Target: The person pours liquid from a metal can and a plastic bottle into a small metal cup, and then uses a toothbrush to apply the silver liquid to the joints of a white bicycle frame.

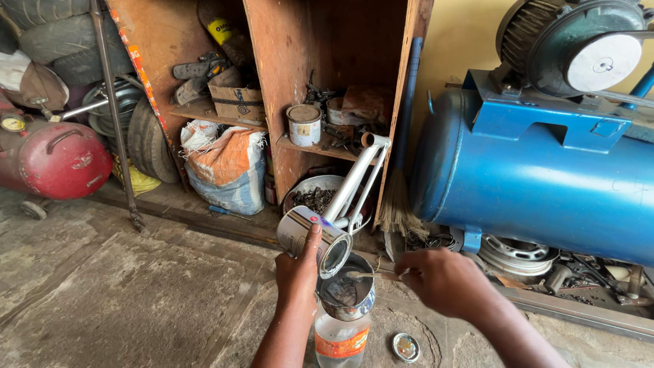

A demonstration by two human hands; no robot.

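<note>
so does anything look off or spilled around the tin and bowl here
Nothing has spilled that I can see. One odd point: the metal bowl sits perched on top of a plastic bottle, which looks unsteady while the left hand tips the tin over it. The tin's lid lies loose on the floor.

Three tins (one tilted), one bottle, one lid

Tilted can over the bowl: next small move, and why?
Probably sweep the spoon in the right hand into the can's mouth. The left hand holds the can tipped, mouth down over the small metal bowl, which already holds dark paste; no stream shows, so the rest likely needs scraping.
</note>
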